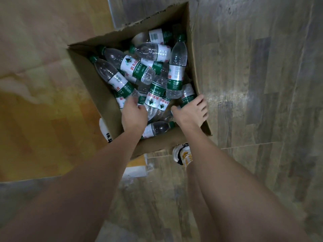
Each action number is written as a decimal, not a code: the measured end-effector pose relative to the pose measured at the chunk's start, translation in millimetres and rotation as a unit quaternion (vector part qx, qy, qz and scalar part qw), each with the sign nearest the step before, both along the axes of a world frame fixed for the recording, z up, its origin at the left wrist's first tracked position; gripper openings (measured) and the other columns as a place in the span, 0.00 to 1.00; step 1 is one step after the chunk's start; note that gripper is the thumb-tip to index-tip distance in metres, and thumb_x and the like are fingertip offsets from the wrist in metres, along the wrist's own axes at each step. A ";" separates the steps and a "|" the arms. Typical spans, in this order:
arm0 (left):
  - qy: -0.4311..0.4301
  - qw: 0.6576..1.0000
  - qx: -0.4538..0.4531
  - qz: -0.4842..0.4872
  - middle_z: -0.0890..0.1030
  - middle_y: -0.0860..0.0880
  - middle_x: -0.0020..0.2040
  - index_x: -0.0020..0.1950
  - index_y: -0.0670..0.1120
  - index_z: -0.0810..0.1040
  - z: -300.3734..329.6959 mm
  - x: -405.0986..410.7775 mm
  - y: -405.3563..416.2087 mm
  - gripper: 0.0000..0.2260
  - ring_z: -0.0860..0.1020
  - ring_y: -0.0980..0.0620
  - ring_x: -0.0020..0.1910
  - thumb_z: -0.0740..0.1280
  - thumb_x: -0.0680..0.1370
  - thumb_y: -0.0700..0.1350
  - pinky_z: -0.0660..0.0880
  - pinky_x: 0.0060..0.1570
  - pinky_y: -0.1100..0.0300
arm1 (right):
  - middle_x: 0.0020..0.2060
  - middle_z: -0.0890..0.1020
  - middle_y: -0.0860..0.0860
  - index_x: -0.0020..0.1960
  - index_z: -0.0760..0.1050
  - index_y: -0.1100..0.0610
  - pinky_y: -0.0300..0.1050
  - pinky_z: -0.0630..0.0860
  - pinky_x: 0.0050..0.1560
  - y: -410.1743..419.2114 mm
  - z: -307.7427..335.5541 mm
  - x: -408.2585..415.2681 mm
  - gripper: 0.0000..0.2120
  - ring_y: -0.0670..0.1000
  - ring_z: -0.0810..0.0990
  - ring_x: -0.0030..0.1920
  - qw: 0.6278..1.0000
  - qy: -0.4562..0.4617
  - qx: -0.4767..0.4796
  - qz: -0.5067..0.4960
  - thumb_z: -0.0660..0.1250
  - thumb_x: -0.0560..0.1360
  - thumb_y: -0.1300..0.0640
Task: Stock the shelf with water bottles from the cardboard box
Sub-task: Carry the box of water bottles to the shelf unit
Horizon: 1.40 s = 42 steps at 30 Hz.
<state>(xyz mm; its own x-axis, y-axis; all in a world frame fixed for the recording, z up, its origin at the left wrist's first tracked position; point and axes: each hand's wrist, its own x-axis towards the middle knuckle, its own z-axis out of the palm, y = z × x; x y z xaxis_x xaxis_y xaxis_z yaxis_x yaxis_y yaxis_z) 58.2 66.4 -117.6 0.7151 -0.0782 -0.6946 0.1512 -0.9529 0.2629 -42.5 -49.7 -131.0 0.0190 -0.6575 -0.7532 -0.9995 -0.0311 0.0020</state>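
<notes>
An open cardboard box (97, 88) stands on the floor below me, holding several clear water bottles with green caps and green-and-white labels, lying in a jumble. Both my arms reach down into its near end. My left hand (134, 110) curls its fingers round the base of a bottle (111, 74) that lies along the box's left side. My right hand (191, 110) grips the lower end of another bottle (187, 95) by the box's right wall, its fingers spread along the cardboard edge. No shelf is in view.
Grey wood-pattern floor (262, 84) lies to the right and behind the box, a yellowish floor area (43, 119) to the left. My shoes (182, 153) stand right at the box's near wall. A raised box flap (153, 16) stands at the far side.
</notes>
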 end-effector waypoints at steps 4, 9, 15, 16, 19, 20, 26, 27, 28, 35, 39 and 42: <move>-0.104 0.992 0.068 0.002 0.74 0.45 0.62 0.64 0.44 0.72 6.0 20.9 35.8 0.14 0.72 0.45 0.62 0.62 0.78 0.40 0.70 0.58 0.52 | 0.76 0.58 0.61 0.79 0.46 0.62 0.63 0.55 0.74 5.5 -1.1 6.2 0.50 0.63 0.57 0.75 1.000 0.008 -0.016 0.001 0.68 0.70 0.38; -0.087 0.984 0.126 0.095 0.65 0.40 0.69 0.70 0.41 0.64 5.4 38.8 64.3 0.22 0.67 0.38 0.65 0.65 0.77 0.40 0.67 0.61 0.47 | 0.76 0.58 0.62 0.79 0.47 0.63 0.63 0.56 0.74 9.7 -4.8 9.6 0.52 0.65 0.58 0.75 0.999 0.025 -0.031 0.011 0.68 0.70 0.36; 0.043 0.971 0.106 0.210 0.62 0.40 0.74 0.76 0.39 0.54 -14.3 39.4 60.8 0.33 0.65 0.38 0.71 0.68 0.77 0.46 0.65 0.70 0.48 | 0.76 0.57 0.62 0.79 0.45 0.64 0.63 0.56 0.74 12.4 -3.8 12.0 0.52 0.65 0.58 0.75 0.998 0.041 -0.037 0.021 0.68 0.71 0.36; 0.042 0.970 0.111 0.211 0.61 0.40 0.74 0.76 0.39 0.53 -17.3 37.6 56.4 0.35 0.64 0.38 0.71 0.68 0.76 0.46 0.64 0.70 0.48 | 0.76 0.57 0.61 0.79 0.44 0.64 0.63 0.56 0.74 12.4 -3.6 12.1 0.52 0.65 0.58 0.75 0.998 0.041 -0.035 0.023 0.68 0.71 0.36; 0.034 0.968 0.119 0.218 0.61 0.40 0.74 0.75 0.39 0.54 -22.2 29.7 40.1 0.36 0.63 0.40 0.71 0.70 0.75 0.46 0.64 0.70 0.49 | 0.76 0.57 0.61 0.79 0.44 0.64 0.63 0.56 0.73 13.7 -5.1 12.8 0.53 0.65 0.58 0.75 0.998 0.045 -0.035 0.029 0.68 0.71 0.36; 0.028 0.968 0.123 0.217 0.62 0.40 0.73 0.74 0.39 0.55 -22.1 26.1 33.7 0.34 0.64 0.40 0.71 0.70 0.75 0.47 0.64 0.69 0.49 | 0.76 0.57 0.62 0.79 0.44 0.64 0.63 0.57 0.73 14.4 -6.7 12.3 0.53 0.65 0.58 0.74 0.998 0.048 -0.038 0.030 0.68 0.71 0.37; -0.029 0.967 0.134 0.213 0.71 0.41 0.67 0.67 0.41 0.64 -32.2 41.1 54.8 0.20 0.70 0.40 0.66 0.65 0.78 0.44 0.69 0.62 0.48 | 0.73 0.62 0.62 0.77 0.52 0.61 0.61 0.61 0.68 2.9 -10.1 10.2 0.42 0.64 0.62 0.71 0.996 0.059 -0.058 0.033 0.68 0.74 0.42; -0.026 0.971 0.126 0.201 0.73 0.41 0.65 0.65 0.40 0.67 -35.2 49.3 64.9 0.17 0.73 0.40 0.64 0.64 0.79 0.44 0.71 0.60 0.49 | 0.72 0.63 0.62 0.76 0.53 0.60 0.60 0.62 0.68 -1.5 -10.1 11.2 0.39 0.64 0.63 0.71 0.996 0.056 -0.065 0.014 0.67 0.75 0.43; -0.014 0.976 0.122 0.182 0.75 0.41 0.62 0.64 0.40 0.69 -36.9 57.6 74.1 0.15 0.75 0.40 0.62 0.63 0.80 0.45 0.72 0.58 0.50 | 0.72 0.64 0.61 0.75 0.55 0.60 0.59 0.62 0.68 -6.5 -11.5 12.7 0.37 0.63 0.63 0.71 0.996 0.054 -0.073 -0.007 0.66 0.76 0.44; 0.064 0.973 0.223 0.010 0.78 0.41 0.57 0.64 0.40 0.73 -37.9 75.6 80.5 0.23 0.78 0.39 0.56 0.55 0.81 0.57 0.74 0.55 0.50 | 0.72 0.65 0.62 0.77 0.56 0.58 0.56 0.66 0.66 -32.6 -29.8 25.8 0.35 0.62 0.64 0.71 0.991 0.101 -0.066 -0.061 0.63 0.78 0.42; 0.035 0.967 0.249 -0.031 0.80 0.41 0.54 0.60 0.40 0.75 -41.7 71.5 73.9 0.23 0.79 0.40 0.52 0.54 0.82 0.58 0.71 0.48 0.53 | 0.69 0.68 0.61 0.68 0.71 0.60 0.54 0.64 0.66 -31.0 -39.3 27.0 0.25 0.61 0.65 0.70 0.989 0.120 -0.079 -0.032 0.61 0.80 0.44; 0.043 0.965 0.257 -0.031 0.80 0.42 0.51 0.59 0.40 0.75 -41.5 70.3 68.3 0.22 0.79 0.41 0.49 0.55 0.82 0.57 0.70 0.46 0.54 | 0.69 0.70 0.62 0.66 0.73 0.62 0.56 0.65 0.67 -38.6 -37.3 23.3 0.24 0.62 0.66 0.69 0.986 0.137 -0.064 0.069 0.60 0.80 0.43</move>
<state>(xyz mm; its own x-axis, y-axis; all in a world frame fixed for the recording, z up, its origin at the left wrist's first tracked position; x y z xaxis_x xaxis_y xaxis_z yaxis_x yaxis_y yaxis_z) 128.5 134.7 -159.1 0.6578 0.2519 -0.7098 0.0909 -0.9621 -0.2572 -19.2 -88.3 -168.3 -0.0773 -0.7535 -0.6529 -0.9475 -0.1483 0.2833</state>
